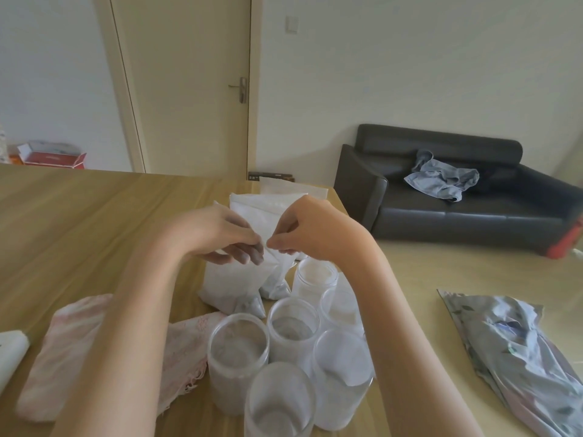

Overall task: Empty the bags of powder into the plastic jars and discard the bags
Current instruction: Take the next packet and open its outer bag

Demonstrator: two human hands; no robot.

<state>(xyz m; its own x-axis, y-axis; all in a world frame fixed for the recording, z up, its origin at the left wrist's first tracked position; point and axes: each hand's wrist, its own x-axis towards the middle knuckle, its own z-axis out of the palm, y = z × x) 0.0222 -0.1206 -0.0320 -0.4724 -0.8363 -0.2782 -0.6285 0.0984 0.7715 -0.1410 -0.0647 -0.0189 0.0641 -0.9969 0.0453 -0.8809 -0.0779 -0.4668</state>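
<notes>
A clear bag of white powder [232, 283] stands on the wooden table [94, 222], its top held up between both hands. My left hand [217, 236] pinches the bag's top edge from the left. My right hand [310, 230] pinches the same edge from the right, fingertips almost meeting. A second, smaller powder bag [277, 287] leans beside it. More white bags [262, 206] lie behind the hands. Several clear plastic jars stand open in front, among them one [238, 351] near my left forearm, one [293, 326] in the middle and one [315, 275] further back.
A pink patterned cloth [72, 335] lies under my left forearm. A white object [11, 351] sits at the left edge. A crumpled grey-blue plastic bag [520, 351] lies on the floor to the right. A black sofa [441, 212] stands beyond the table's right edge.
</notes>
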